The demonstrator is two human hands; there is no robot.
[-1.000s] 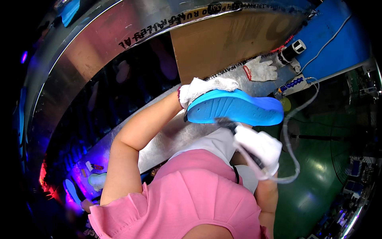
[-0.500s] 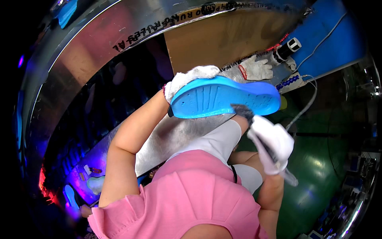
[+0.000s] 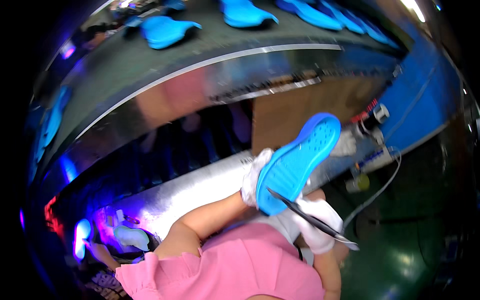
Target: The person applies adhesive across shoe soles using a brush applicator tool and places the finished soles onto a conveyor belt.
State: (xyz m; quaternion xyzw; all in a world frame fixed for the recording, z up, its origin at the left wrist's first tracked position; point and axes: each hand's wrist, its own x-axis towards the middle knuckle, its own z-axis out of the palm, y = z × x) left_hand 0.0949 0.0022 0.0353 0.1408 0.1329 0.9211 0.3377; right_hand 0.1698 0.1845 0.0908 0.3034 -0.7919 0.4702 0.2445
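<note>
A blue shoe sole [image 3: 306, 155] is held tilted in front of me, its dotted end up and to the right. My left hand [image 3: 254, 177], in a white glove, grips its left edge, the fingers partly hidden behind it. My right hand [image 3: 322, 212], also gloved in white, is closed around a dark slim brush [image 3: 304, 214] with a pale handle end. The brush tip lies over the sole's lower end; whether it touches is hard to tell.
Several blue soles [image 3: 245, 12] lie on a dark conveyor belt [image 3: 120, 75] beyond the metal edge. A metal shelf [image 3: 195, 192] runs below. At right are a white glove [image 3: 345, 145], a cylindrical container [image 3: 379, 114] and a cable [image 3: 370, 200]. Another person's hand [image 3: 97, 250] shows at lower left.
The sole has turned from nearly level to steeply tilted, with its dotted end raised. My right hand and the brush have moved left and down to its lower end. The view shows more of the belt.
</note>
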